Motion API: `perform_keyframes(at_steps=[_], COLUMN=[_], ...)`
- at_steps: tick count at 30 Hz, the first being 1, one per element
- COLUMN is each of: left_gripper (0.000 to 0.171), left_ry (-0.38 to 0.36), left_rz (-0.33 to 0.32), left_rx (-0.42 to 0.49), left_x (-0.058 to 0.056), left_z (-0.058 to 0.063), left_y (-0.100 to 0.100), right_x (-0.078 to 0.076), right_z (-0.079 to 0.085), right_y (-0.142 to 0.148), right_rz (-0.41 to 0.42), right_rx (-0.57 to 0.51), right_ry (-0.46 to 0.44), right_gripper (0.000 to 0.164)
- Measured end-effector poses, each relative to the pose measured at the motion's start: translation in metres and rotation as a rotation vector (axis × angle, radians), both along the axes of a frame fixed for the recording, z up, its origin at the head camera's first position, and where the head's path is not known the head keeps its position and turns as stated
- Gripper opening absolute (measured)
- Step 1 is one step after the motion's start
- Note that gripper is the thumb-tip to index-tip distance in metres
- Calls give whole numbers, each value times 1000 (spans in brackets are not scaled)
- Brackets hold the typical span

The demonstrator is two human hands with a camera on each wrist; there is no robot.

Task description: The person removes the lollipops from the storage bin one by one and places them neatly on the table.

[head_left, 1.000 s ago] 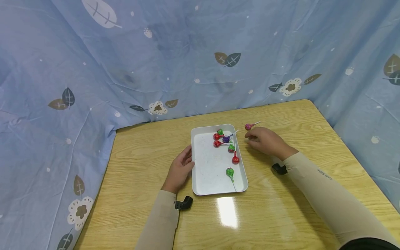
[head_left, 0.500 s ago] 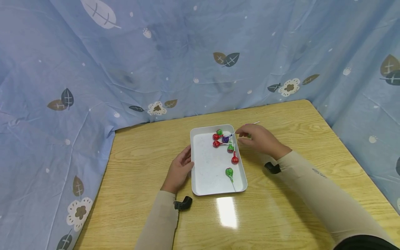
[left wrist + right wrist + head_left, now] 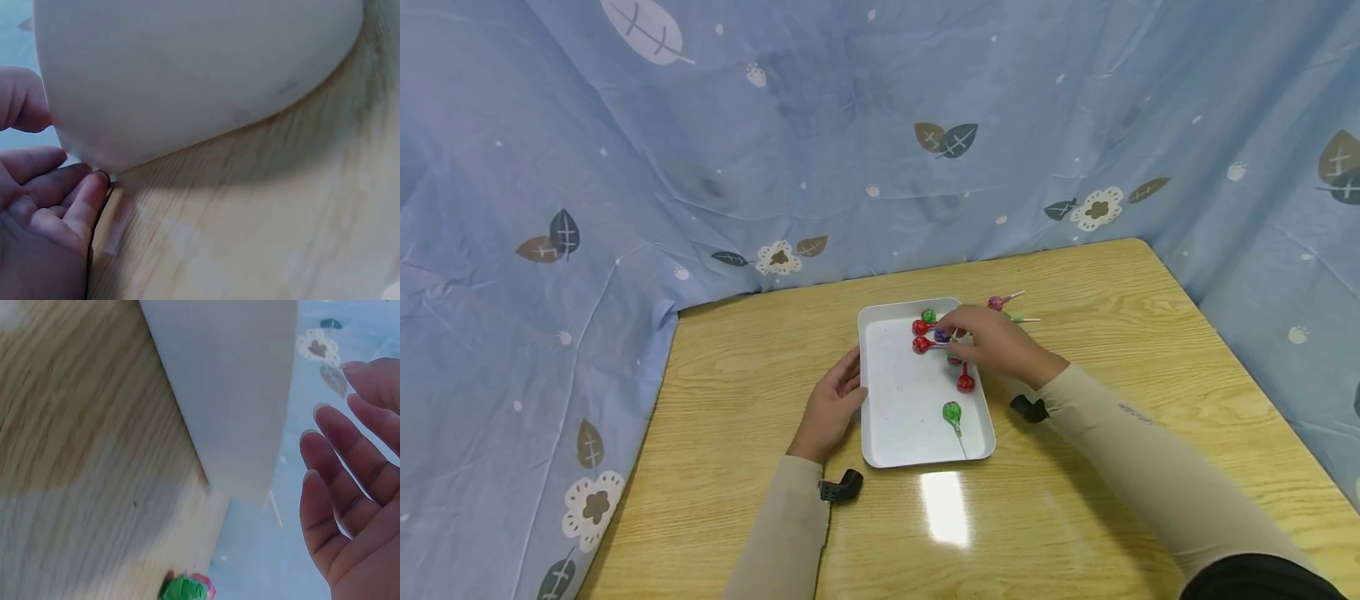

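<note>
A shallow white tray holds several wrapped lollipops: a red lollipop, a green lollipop, and a purple lollipop among others in the upper right part. My left hand rests against the tray's left side, thumb at the rim; the left wrist view shows its fingers loosely bent at the outer wall. Reaching over the right rim, my right hand has its fingertips around the purple lollipop and partly covers its neighbours. In the right wrist view its fingers and thumb are apart, with nothing seen between them.
Beyond the tray's upper right corner, a pink-purple lollipop and a green lollipop with a pale stick lie on the wooden table. A blue patterned curtain stands along the table's back and sides.
My right hand has moved left from beside the tray to over its upper right part, uncovering the green lollipop on the table. My left hand and the tray have stayed put.
</note>
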State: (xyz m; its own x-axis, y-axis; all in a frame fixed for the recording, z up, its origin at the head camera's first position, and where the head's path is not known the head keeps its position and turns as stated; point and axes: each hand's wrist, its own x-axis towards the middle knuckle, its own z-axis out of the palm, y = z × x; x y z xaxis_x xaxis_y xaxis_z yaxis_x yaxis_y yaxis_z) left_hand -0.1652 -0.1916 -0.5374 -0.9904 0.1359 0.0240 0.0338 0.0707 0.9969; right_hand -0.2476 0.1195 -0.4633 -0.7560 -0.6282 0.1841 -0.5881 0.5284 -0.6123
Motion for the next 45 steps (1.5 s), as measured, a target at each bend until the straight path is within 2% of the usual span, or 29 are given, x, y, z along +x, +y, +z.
perform_keyframes(at_steps=[10,21,29,39,45], left_gripper=[66,65,65,65,65], left_ry=[-4,-15,-9,-7,-8], left_rz=[3,-2,-13,-5,-2], left_rx=[9,26,26,22,5], left_x=[-1,1,-2,0,0], left_z=[-2,0,-1,1,2], left_y=[-3,-2,-1,-1,-1], right_x=[-4,-13,-18,-15,-14], right_z=[-10,-20,-35,-37,-38], right_y=[-20,-37,-41,-42,-41], right_rz=[31,21,49,56,67], right_rx=[41,65,186,202,179], right_ry=[35,7,155,182,167], right_gripper=[26,28,22,21,18])
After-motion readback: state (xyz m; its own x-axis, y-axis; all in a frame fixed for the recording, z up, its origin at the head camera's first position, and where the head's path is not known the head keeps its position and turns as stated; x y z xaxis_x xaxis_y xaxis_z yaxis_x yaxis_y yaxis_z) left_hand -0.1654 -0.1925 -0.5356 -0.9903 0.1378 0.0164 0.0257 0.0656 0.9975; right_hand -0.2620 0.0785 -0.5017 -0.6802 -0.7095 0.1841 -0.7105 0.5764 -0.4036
